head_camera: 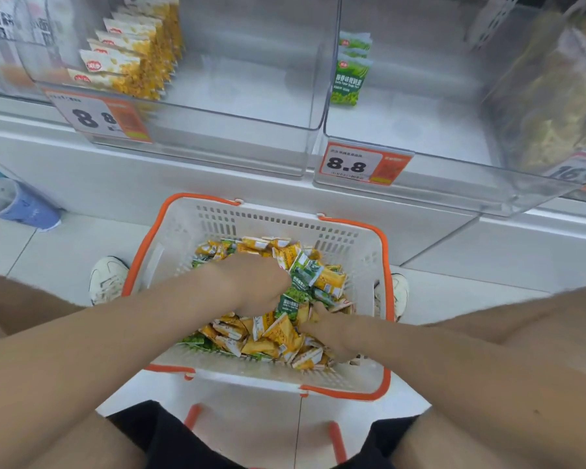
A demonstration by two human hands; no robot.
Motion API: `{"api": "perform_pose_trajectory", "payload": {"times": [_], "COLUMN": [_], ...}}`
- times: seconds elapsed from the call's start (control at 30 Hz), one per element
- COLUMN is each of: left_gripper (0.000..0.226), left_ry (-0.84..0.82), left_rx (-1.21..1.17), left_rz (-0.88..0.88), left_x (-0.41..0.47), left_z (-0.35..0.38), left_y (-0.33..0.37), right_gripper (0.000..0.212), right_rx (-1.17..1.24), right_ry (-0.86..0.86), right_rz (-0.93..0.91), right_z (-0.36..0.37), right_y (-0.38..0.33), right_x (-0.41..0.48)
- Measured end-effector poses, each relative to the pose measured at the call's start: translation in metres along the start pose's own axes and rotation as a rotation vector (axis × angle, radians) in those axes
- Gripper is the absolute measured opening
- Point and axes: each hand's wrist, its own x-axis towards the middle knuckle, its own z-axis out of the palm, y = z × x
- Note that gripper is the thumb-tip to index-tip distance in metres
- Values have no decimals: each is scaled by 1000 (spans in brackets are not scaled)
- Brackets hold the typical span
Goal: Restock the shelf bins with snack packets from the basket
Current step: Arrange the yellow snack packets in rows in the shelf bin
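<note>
White tiled floor (48, 252), pale shelf plinth (149, 177), orange-edged price tag (362, 164), blue container (27, 208) at left, even light

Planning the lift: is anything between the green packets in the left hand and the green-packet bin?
Nothing visible blocks the way. The left hand grips green packets in the basket; only the green-packet bin's own clear front wall must be lifted over.

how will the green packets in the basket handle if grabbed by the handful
Probably light and crushable: the green packets are small puffy pouches, and the left hand grips several at once. Likely slippery, since the film looks glossy. Unlikely to roll; they lie flat in the basket.
</note>
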Motion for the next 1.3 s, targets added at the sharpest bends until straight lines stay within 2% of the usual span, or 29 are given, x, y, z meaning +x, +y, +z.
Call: {"api": "perform_pose_trajectory", "payload": {"times": [0.27, 0.37, 0.43, 0.5, 0.6, 0.7, 0.77, 0.83, 0.93, 1.0, 1.1, 1.2, 1.3], "left_gripper": [24, 22, 20, 33, 57, 62, 65, 65, 52, 43, 37, 33, 32], "left_ry": [38, 37, 57, 96, 216, 384, 534, 673, 860, 983, 1099, 1155, 1193], "left_rx": [-85, -148, -196, -278, -466, -694, -938, -1206, -1418, -1492, -1605, -1700, -1707], "left_rz": [-64, -138, -198, -255, -304, -362, -404, -385, -346, -330, -268, -227, -209], "left_x": [-9, -20, -29, -41, -65, -91, -108, -124, -140, -146, -150, -147, -146], "left_z": [-1, 2, 2, -1, -7, -7, -5, -5, -15, -23, -36, -49, -57], "left_y": [6, -6, -19, -30, -46, -60, -65, -66, -66, -69, -68, -60, -56], "right_gripper": [69, 69, 57, 47, 40, 25, 18, 14, 19, 20, 29, 31, 30], "right_rx": [-191, -62, 114, 271, 452, 725, 933, 1148, 1417, 1454, 1383, 1333, 1388], "right_ry": [182, 269, 367, 469, 650, 826, 917, 982, 1077, 1137, 1179, 1242, 1279], "right_rz": [-14, -32, -100, -190, -277, -326, -293, -271, -330, -358, -402, -380, -402], "right_z": [-12, -40, -66, -96, -144, -171, -180, -185, -199, -209, -219, -223, -225], "right_y": [-9, -11, -17, -27, -51, -73, -85, -94, -101, -101, -95, -88, -88], "right_x": [-8, -9, -12, -18, -32, -44, -56, -65, -78, -86, -97, -110, -118]}}
